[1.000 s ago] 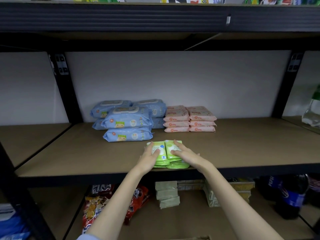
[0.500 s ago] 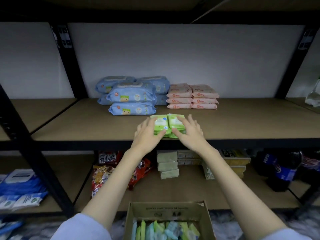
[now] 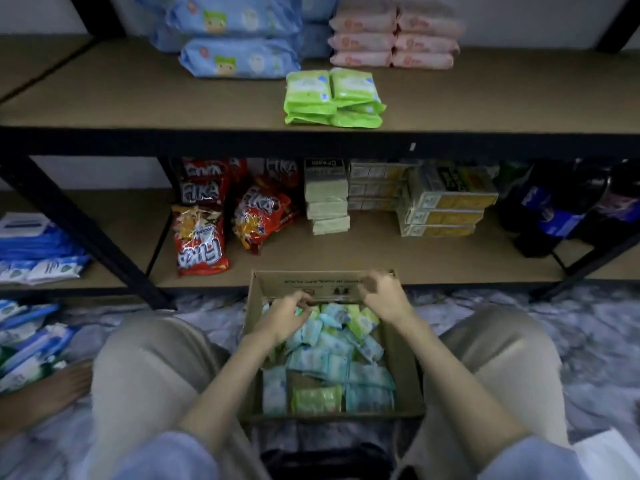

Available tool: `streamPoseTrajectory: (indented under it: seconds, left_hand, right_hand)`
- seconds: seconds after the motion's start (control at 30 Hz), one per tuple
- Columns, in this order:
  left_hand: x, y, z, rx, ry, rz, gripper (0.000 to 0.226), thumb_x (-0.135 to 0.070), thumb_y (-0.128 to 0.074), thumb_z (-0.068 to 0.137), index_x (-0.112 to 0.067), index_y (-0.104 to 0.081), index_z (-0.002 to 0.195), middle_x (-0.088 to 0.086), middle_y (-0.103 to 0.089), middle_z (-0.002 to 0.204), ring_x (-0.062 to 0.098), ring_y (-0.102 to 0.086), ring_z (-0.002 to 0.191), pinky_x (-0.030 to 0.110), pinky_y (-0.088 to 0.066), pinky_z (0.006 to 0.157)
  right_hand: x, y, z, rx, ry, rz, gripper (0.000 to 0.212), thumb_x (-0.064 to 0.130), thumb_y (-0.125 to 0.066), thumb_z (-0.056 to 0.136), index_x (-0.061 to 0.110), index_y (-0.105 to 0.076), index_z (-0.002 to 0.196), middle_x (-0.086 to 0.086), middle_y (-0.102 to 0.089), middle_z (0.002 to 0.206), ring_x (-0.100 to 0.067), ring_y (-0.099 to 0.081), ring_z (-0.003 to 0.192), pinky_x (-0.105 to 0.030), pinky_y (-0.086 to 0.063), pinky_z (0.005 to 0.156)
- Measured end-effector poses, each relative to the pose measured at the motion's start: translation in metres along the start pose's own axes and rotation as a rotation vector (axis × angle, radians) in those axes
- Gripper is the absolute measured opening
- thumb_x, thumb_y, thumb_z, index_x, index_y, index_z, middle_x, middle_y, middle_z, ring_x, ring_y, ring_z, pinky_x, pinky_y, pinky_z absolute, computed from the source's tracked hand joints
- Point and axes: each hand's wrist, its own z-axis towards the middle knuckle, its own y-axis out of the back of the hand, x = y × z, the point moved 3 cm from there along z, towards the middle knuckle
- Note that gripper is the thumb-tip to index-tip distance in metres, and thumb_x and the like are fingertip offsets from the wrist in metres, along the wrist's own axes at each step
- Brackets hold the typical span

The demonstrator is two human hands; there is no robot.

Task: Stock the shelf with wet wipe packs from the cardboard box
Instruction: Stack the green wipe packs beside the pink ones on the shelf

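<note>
1. Left hand (image 3: 282, 318) was down in the cardboard box (image 3: 403, 358), fingers curled among the wet wipe packs (image 3: 332, 355); grip unclear.
2. Right hand (image 3: 382, 296) hovered over the far end, fingers loosely curled, empty.
3. Green packs (image 3: 332, 98) sat stacked near the shelf (image 3: 138, 98) front edge.

Dim indoor storage area. A black metal rack (image 3: 83, 216) with brown board shelves spans the upper 2 thirds of the frame. A pale wall (image 3: 519, 15) shows behind it along the top edge. The lower shelf board (image 3: 381, 254) crosses the middle. Grey marbled flooring (image 3: 595, 334) fills the lower left and right.
</note>
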Motion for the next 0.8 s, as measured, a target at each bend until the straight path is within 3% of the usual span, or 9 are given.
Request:
streamPoseTrajectory:
  seconds: [0.17,0.27,0.33,0.43,0.6,0.7,0.8]
  left_hand:
    - [0.072,-0.056,0.013,0.120,0.264,-0.098,0.028,-0.011,-0.052,0.092,-0.002,-0.055,0.118,0.015,-0.063,0.114,0.028,-0.058,0.108,0.023,-0.042,0.079]
    - [0.108,-0.080,0.025,0.142,0.381,-0.209,0.029,-0.003,-0.053,0.091,0.006,-0.054,0.118,0.020,-0.058,0.122,0.032,-0.055,0.114,0.026,-0.042,0.090]
    - [0.126,-0.091,0.035,0.133,0.436,-0.252,0.028,-0.006,-0.056,0.090,0.004,-0.057,0.117,0.020,-0.059,0.121,0.032,-0.055,0.114,0.029,-0.043,0.093]
    - [0.133,-0.094,0.049,0.063,0.464,-0.259,0.025,-0.008,-0.056,0.089,-0.001,-0.060,0.113,0.018,-0.063,0.115,0.031,-0.057,0.111,0.029,-0.044,0.090]
    - [0.136,-0.094,0.090,-0.049,0.475,-0.291,0.029,-0.006,-0.051,0.091,-0.004,-0.056,0.120,0.020,-0.063,0.112,0.031,-0.059,0.103,0.024,-0.041,0.077]
    - [0.131,-0.102,0.121,-0.069,0.460,-0.361,0.029,-0.002,-0.049,0.091,-0.005,-0.054,0.119,0.014,-0.061,0.099,0.028,-0.058,0.087,0.026,-0.039,0.070]
    - [0.122,-0.110,0.152,-0.106,0.434,-0.361,0.030,-0.007,-0.052,0.091,-0.011,-0.054,0.121,0.011,-0.058,0.093,0.024,-0.054,0.081,0.022,-0.035,0.067]
  right_hand:
    - [-0.067,-0.063,0.000,0.240,-0.324,0.042,0.028,0.016,-0.057,0.088,0.009,-0.063,0.114,-0.013,-0.063,0.117,-0.027,-0.058,0.107,-0.024,-0.043,0.079]
    - [-0.090,-0.086,0.008,0.267,-0.425,0.099,0.026,0.013,-0.056,0.089,0.005,-0.063,0.112,-0.016,-0.063,0.114,-0.025,-0.060,0.095,-0.021,-0.042,0.071]
    - [-0.106,-0.099,0.015,0.273,-0.484,0.137,0.026,0.013,-0.057,0.089,0.003,-0.063,0.112,-0.016,-0.064,0.107,-0.024,-0.061,0.085,-0.028,-0.047,0.076]
    - [-0.124,-0.113,0.026,0.265,-0.551,0.144,0.025,0.016,-0.057,0.089,0.008,-0.065,0.111,-0.014,-0.064,0.111,-0.028,-0.060,0.104,-0.024,-0.045,0.081]
    - [-0.154,-0.135,0.058,0.174,-0.705,0.283,0.028,0.008,-0.056,0.086,0.000,-0.063,0.112,-0.013,-0.057,0.094,-0.023,-0.050,0.085,-0.026,-0.041,0.063]
    - [-0.168,-0.143,0.076,0.130,-0.760,0.314,0.028,0.002,-0.048,0.090,-0.005,-0.055,0.117,-0.015,-0.053,0.095,-0.027,-0.051,0.086,-0.013,-0.037,0.046]
    - [-0.174,-0.157,0.089,0.070,-0.821,0.435,0.036,0.003,-0.046,0.092,0.000,-0.047,0.128,-0.023,-0.057,0.116,-0.034,-0.054,0.101,-0.027,-0.044,0.077]
